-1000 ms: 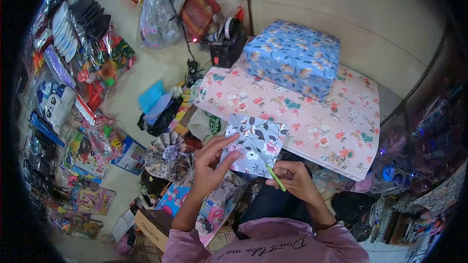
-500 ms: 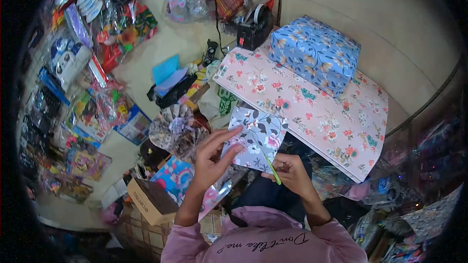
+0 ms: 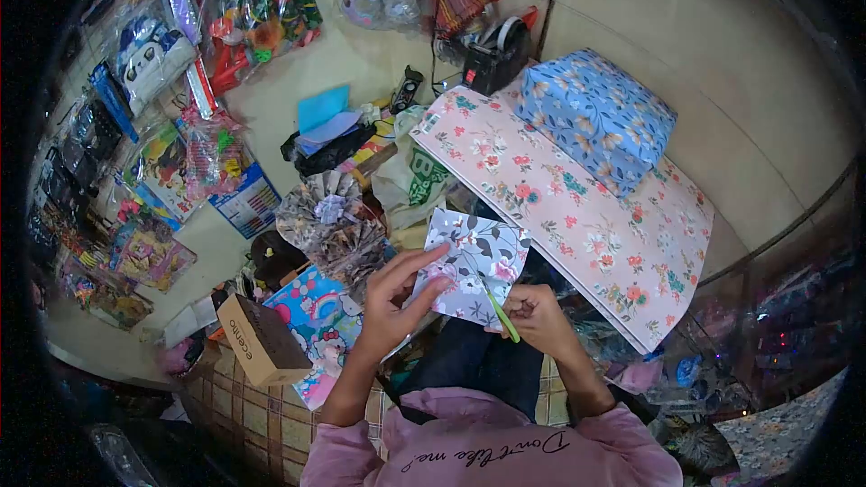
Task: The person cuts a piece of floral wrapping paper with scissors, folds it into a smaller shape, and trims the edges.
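A small piece of grey floral paper (image 3: 474, 261) lies between my hands, in front of my lap. My left hand (image 3: 401, 293) grips its left side, with the thumb and fingers on the paper. At its lower right my right hand (image 3: 534, 314) is closed around scissors with green handles (image 3: 505, 317). The blades are against the paper; their exact line is hard to make out. To the right, a box wrapped in blue floral paper (image 3: 600, 117) rests on pink floral sheets (image 3: 577, 203).
A pleated paper rosette (image 3: 329, 209) and a white-and-green plastic bag (image 3: 419, 180) lie beyond my left hand. A brown box (image 3: 262, 338) is at the lower left. A black tape dispenser (image 3: 492, 63) stands behind the sheets. Packaged goods (image 3: 149, 54) crowd the far left.
The camera view has shifted, moving the surroundings in the frame. The scissors and both hands stay at the grey paper, with only slight movement.
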### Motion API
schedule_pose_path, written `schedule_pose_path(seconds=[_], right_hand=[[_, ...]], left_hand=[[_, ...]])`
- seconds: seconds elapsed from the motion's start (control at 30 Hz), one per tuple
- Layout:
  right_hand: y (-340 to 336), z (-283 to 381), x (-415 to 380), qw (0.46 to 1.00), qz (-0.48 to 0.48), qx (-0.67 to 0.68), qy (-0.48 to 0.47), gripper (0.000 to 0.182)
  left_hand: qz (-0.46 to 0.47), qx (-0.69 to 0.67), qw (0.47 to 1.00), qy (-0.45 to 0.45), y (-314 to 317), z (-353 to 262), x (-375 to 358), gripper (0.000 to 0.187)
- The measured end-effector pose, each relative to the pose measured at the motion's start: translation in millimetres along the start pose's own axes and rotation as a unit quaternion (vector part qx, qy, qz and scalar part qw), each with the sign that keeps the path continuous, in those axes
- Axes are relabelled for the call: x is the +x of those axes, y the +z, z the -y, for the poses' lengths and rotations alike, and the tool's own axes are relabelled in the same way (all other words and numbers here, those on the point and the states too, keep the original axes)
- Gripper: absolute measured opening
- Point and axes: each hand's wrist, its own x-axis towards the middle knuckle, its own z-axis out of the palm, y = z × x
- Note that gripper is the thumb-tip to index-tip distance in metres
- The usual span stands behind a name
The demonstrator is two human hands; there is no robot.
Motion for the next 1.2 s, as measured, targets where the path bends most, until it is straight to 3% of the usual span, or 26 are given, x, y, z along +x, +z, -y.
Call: schedule_pose_path(seconds=[0.27,0.4,0.6,0.8,0.9,1.2], right_hand=[[22,-23,41,0.999,0.029,0.034,-0.018,0.018],[39,-12,42,0.998,-0.015,0.054,-0.019,0.017],[34,-16,31,1.0,-0.022,-0.011,-0.007,0.017],[30,-14,26,0.999,-0.019,0.044,0.004,0.018],[26,-17,25,0.999,-0.015,-0.003,0.036,0.017],[35,-14,32,0.998,-0.016,0.063,-0.023,0.024]], left_hand=[[0.003,-0.043,0.999,-0.03,-33,24,9,0.04],[0.026,-0.008,0.998,-0.059,-44,21,9,0.04],[0.027,-0.02,0.999,-0.037,-35,34,-2,0.041],[0.044,-0.018,0.998,-0.043,-29,30,-6,0.041],[0.047,-0.036,0.997,-0.046,-28,34,-7,0.041],[0.058,-0.036,0.997,-0.047,-30,38,-8,0.041]])
